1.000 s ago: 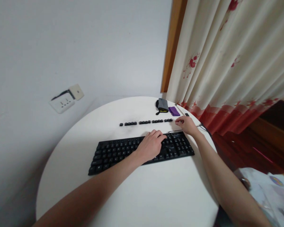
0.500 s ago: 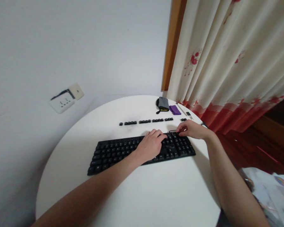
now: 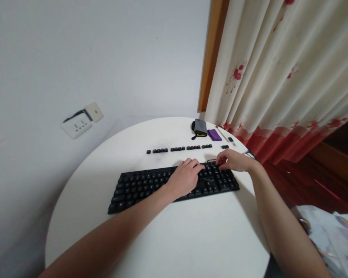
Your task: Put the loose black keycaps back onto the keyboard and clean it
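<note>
A black keyboard (image 3: pixel 145 185) lies slightly askew across the white table. Across its right-middle part rests my left hand (image 3: pixel 185 178), fingers bent over the far edge and thumb stretched to the right, holding the board. My right hand (image 3: pixel 233 159) is at the top of the number pad, thumb and forefinger curled close together over the keys. Whatever sits between those fingertips is too small to make out. Beyond the board, loose black keycaps (image 3: pixel 160 150) stand in a row of short groups, with a small pair of keycaps (image 3: pixel 225 146) just past my right hand.
On the round table (image 3: pixel 191 235), a grey pouch (image 3: pixel 201 126), a purple cloth (image 3: pixel 214 134) and a thin white tool (image 3: pixel 222 134) lie at the back right. A cable (image 3: pixel 250 153) runs off the right edge. Wall and curtain (image 3: pixel 249 96) border the table; a white bag (image 3: pixel 327 227) is lower right.
The right hand's wrist and forearm have shifted very slightly, its fingertips staying at the number pad. My left hand and the keycap row look the same.
</note>
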Demonstrator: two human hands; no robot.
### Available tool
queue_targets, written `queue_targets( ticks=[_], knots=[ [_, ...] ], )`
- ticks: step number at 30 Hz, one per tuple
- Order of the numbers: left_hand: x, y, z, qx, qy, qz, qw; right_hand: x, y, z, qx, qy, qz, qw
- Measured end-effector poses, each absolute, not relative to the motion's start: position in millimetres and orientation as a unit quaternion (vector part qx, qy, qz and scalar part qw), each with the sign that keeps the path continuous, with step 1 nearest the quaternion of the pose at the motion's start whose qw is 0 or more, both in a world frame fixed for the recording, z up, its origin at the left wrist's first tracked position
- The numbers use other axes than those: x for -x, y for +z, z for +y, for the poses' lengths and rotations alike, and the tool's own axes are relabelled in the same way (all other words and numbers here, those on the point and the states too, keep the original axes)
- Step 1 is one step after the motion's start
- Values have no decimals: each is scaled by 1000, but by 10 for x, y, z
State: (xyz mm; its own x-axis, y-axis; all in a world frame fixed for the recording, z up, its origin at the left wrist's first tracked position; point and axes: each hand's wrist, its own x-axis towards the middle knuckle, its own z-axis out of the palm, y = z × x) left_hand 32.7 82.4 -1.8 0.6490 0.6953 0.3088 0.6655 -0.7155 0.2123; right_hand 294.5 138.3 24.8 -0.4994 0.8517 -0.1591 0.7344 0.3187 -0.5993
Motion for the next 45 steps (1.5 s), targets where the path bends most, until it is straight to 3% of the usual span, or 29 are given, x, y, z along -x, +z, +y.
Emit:
queue_targets(
  ticks=[6, 13, 17, 20, 24, 31, 38, 45],
  knots=[
    [-319, 2, 811, -908, 186, 372, 45, -2968, 219, 1416, 479, 327, -808, 108],
    [-324, -7, 819, -908, 188, 371, 46, -2926, 139, 1456, 578, 231, -778, 81],
    [-324, -19, 825, -908, 189, 371, 46, -2966, 115, 1474, 559, 236, -790, 89],
    [-323, -13, 823, -908, 191, 371, 46, -3071, 64, 1572, 556, 218, -781, 183],
    [-320, -6, 823, -909, 188, 369, 46, -3217, -95, 1777, 663, 53, -666, 337],
    [-321, -25, 830, -909, 190, 370, 37, -3263, -329, 1911, 685, -31, -679, 263],
    [-323, -24, 829, -909, 194, 367, 32, -3148, -160, 1856, 692, -2, -680, 243],
    [-324, -24, 824, -910, 194, 366, 33, -3158, 176, 1509, 511, 277, -787, 205]
  ],
)
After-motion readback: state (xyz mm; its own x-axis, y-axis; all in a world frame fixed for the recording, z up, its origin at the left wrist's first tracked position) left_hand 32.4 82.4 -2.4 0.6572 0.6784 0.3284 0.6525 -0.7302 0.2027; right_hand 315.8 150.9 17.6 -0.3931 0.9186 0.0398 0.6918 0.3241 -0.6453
